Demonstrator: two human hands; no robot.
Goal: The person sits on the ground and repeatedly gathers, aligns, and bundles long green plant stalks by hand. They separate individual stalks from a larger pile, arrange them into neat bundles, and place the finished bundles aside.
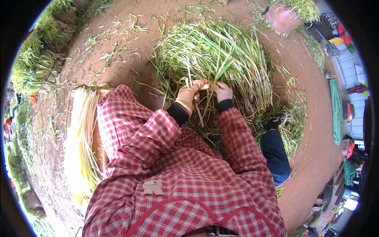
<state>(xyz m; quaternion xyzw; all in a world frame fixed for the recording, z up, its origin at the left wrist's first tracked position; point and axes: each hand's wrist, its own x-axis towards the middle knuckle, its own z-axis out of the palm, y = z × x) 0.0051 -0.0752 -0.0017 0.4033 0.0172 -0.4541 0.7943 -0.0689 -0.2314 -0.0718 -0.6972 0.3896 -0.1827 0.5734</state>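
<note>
In front of me a big heap of long green leafy stalks point(244, 59) lies on the ground. My left hand point(187, 98), in a tan glove, is closed at the heap's near edge, with thin pale strands showing above and below its fingers. Close beside it my right hand point(224, 93) pinches the base of a green stalk point(223, 68), whose leaves fan out upward over the heap. The fingertips of both hands nearly meet. Exactly where the stalk ends between them is hidden by the fingers.
To my left, a bundle of pale, yellowish-white stalks point(83, 130) lies on a brown board point(101, 146). Green bundles point(41, 71) stand at the far left. A pink rounded object point(282, 19) sits at the far right. Scraps litter the brown ground; a green cloth point(336, 112) hangs at right.
</note>
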